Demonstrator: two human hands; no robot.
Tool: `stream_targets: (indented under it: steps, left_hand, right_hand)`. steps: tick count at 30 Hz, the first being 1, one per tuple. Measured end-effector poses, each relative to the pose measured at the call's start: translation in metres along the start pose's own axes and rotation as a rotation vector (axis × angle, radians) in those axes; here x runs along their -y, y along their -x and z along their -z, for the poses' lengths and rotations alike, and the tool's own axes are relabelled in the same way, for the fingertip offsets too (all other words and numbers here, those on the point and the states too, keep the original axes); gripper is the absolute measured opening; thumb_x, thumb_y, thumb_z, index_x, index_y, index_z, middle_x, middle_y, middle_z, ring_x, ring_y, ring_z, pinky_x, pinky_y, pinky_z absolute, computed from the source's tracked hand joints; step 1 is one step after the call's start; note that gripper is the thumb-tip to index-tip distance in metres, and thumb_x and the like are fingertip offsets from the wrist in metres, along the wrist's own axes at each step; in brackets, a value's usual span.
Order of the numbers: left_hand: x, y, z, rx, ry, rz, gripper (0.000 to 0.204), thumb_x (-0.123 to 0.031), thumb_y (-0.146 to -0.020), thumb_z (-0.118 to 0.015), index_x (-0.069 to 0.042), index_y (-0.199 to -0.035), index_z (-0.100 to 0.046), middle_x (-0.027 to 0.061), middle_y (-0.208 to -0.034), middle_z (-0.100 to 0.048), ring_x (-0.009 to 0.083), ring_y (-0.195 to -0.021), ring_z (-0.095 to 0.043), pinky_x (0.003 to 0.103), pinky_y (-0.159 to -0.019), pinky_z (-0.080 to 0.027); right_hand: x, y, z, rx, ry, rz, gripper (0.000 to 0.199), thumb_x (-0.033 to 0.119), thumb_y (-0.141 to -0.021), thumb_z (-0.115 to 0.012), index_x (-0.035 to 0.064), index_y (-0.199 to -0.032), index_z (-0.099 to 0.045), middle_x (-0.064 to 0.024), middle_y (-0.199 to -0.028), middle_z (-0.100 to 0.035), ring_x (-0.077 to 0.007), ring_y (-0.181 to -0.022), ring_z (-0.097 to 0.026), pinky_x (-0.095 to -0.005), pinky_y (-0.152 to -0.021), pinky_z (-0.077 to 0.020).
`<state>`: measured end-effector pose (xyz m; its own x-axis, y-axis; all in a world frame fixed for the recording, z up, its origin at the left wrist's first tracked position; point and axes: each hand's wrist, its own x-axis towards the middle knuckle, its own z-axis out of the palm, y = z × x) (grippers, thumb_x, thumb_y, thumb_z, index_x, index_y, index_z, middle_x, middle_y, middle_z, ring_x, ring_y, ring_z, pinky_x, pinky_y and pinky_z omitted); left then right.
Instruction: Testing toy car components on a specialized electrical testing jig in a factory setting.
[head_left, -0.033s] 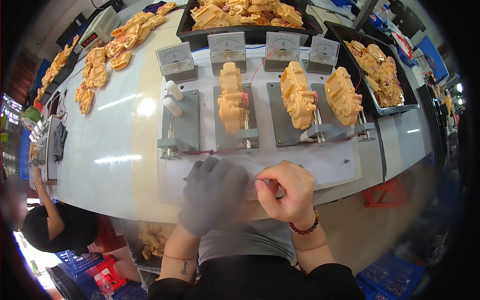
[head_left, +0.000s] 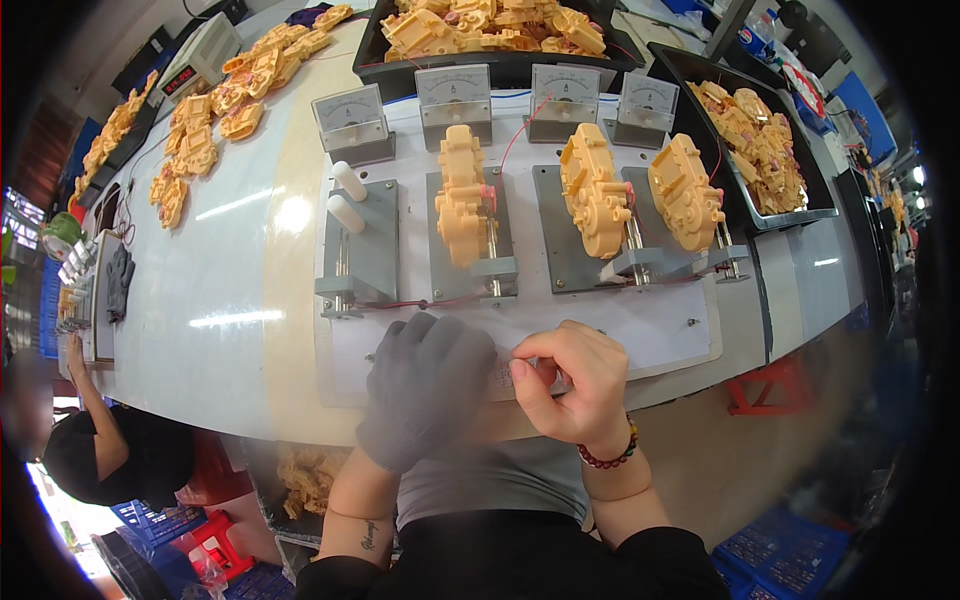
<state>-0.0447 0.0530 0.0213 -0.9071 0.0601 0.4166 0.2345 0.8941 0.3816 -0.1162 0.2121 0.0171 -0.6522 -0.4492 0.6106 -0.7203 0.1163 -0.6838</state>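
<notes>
My left hand (head_left: 428,385), in a grey glove, is curled with its knuckles up at the table's near edge. Its fingertips are turned under, so anything in them is hidden. My bare right hand (head_left: 578,385) is close beside it, thumb and forefinger brought together; I cannot make out anything between them. Beyond my hands stand grey test fixtures. The leftmost fixture (head_left: 378,255) carries two white pegs (head_left: 346,215) and no housing. Yellow plastic gear housings sit upright on the others: one in the middle (head_left: 461,200), one right of it (head_left: 592,190), one farther right (head_left: 685,195).
Several analog meters (head_left: 453,100) line up behind the fixtures, with thin red wires. Black trays of yellow housings stand at the back (head_left: 480,70) and right (head_left: 815,213). More loose housings (head_left: 195,135) lie at left, near a white instrument (head_left: 205,55). Another person (head_left: 100,450) sits far left.
</notes>
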Motion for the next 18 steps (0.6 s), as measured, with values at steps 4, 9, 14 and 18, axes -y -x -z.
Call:
stream_targets:
  steps: [4,9,14,18]
  left_hand:
    - [-0.002,-0.002,0.006,0.075,0.050,0.085,0.013,-0.003,-0.075,-0.065,-0.006,-0.087,-0.060,0.0109,-0.078,-0.056,0.0330,-0.074,-0.054,0.042,-0.065,-0.042]
    - [-0.017,-0.004,0.062,-0.093,0.081,-0.009,0.029,-0.007,-0.071,-0.066,-0.008,-0.100,-0.063,0.0099,-0.087,-0.061,0.0294,-0.077,-0.058,0.038,-0.068,-0.044]
    - [0.009,-0.078,0.080,0.122,-0.067,0.003,0.043,-0.026,-0.089,-0.062,-0.007,-0.128,-0.055,0.0159,-0.096,-0.062,0.0342,-0.089,-0.059,0.040,-0.081,-0.046]
    - [0.026,-0.116,0.073,0.470,0.143,0.136,0.032,-0.030,-0.090,-0.061,-0.008,-0.113,-0.058,0.0172,-0.096,-0.063,0.0311,-0.088,-0.062,0.039,-0.081,-0.048]
  right_hand:
    - [0.003,-0.002,0.004,0.003,-0.005,-0.065,0.022,0.004,-0.073,-0.069,0.0030,-0.095,-0.064,-0.0057,-0.077,-0.063,-0.0140,-0.063,-0.058,-0.0249,-0.054,-0.0431]
    - [0.008,-0.009,-0.005,0.099,-0.232,-0.190,0.065,0.007,-0.076,-0.071,-0.0005,-0.135,-0.044,-0.0147,-0.117,-0.060,-0.0250,-0.102,-0.061,-0.0322,-0.080,-0.0512]
    - [0.005,-0.009,-0.008,0.059,-0.420,-0.095,0.059,0.003,-0.071,-0.067,-0.0007,-0.127,-0.049,-0.0144,-0.110,-0.059,-0.0242,-0.095,-0.059,-0.0319,-0.079,-0.0502]
    - [0.004,-0.008,0.001,0.146,-0.433,-0.030,0.052,0.002,-0.066,-0.063,-0.0004,-0.117,-0.053,-0.0129,-0.100,-0.055,-0.0234,-0.085,-0.055,-0.0328,-0.075,-0.0488]
